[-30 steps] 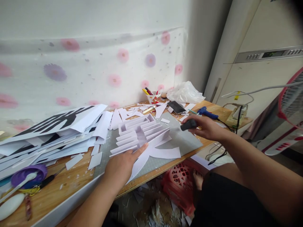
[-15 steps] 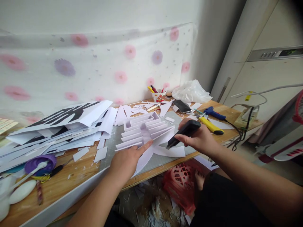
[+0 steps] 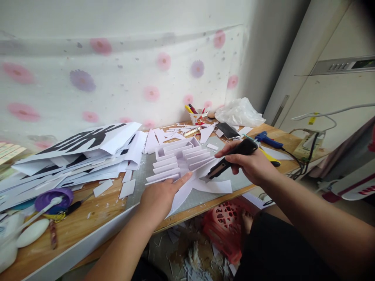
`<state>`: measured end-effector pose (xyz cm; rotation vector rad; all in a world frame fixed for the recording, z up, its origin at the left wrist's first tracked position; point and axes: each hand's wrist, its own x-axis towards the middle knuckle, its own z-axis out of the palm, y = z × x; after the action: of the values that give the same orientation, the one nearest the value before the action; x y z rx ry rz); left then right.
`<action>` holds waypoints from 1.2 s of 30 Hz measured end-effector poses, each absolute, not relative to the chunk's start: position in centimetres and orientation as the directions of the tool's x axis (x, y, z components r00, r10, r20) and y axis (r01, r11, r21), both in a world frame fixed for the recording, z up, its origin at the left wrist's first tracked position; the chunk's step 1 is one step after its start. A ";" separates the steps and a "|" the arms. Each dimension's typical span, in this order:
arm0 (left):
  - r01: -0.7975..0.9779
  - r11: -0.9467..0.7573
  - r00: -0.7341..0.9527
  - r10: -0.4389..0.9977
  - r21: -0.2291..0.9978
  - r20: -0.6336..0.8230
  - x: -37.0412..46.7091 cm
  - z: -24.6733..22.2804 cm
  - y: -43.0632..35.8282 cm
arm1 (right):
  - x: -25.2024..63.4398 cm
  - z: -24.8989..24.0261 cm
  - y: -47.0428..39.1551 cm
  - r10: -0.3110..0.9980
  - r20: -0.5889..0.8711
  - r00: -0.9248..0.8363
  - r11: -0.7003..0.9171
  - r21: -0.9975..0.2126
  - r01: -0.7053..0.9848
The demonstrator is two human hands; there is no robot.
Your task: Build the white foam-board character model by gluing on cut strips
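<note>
A white model (image 3: 183,166) built of thin upright strips on a flat sheet lies on the grey cutting mat (image 3: 135,197). My left hand (image 3: 159,197) rests on its near side, index finger stretched out and touching the sheet; the other fingers are partly hidden. In my right hand (image 3: 253,162) is a black box cutter (image 3: 234,158), its blade pointing down and left at the sheet beside the strips. The right index finger reaches to the end of the nearest right-hand strip. A curved white offcut (image 3: 215,186) lies under the blade's side, near the mat's front edge.
Stacked white sheets with black print (image 3: 84,144) fill the left. Behind stand a cup of pens (image 3: 198,118), a phone (image 3: 227,130) and a plastic bag (image 3: 240,112). A blue glue gun (image 3: 268,139) lies right, a purple cup (image 3: 54,201) left. Below is a red plastic stool (image 3: 222,230).
My right index finger has stretched forward to the end of the strip, and the box cutter has tilted a little. My left hand stays on the model. The view has shifted slightly.
</note>
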<state>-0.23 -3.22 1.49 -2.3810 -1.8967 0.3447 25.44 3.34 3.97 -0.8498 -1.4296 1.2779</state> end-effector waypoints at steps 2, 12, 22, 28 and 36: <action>0.952 -0.236 0.215 0.969 -0.195 -0.119 -0.2 1.5 -3.2 | 25.7 4.1 3.2 0.931 0.200 -0.307 0.166 -0.977 -0.132; 0.949 -0.216 0.186 0.972 -0.228 -0.145 -0.1 1.6 -3.3 | 26.4 4.7 2.3 0.875 0.199 -0.442 0.308 -0.932 0.191; 0.956 -0.232 0.216 0.971 -0.179 -0.102 -0.2 1.6 -3.2 | 23.9 3.0 2.1 0.845 0.480 -0.236 0.535 -0.746 0.397; 0.952 -0.237 0.222 0.970 -0.193 -0.098 -0.2 1.6 -3.2 | 22.7 2.5 2.1 0.806 0.530 -0.263 0.582 -0.628 0.518; 0.948 -0.254 0.240 0.966 -0.191 -0.093 -0.4 1.4 -3.2 | 22.0 2.0 2.4 0.754 0.594 -0.280 0.638 -0.563 0.526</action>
<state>-0.42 -3.21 1.40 -2.3979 -1.8570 0.2913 21.97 2.36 1.97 -1.0055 -1.9590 0.3207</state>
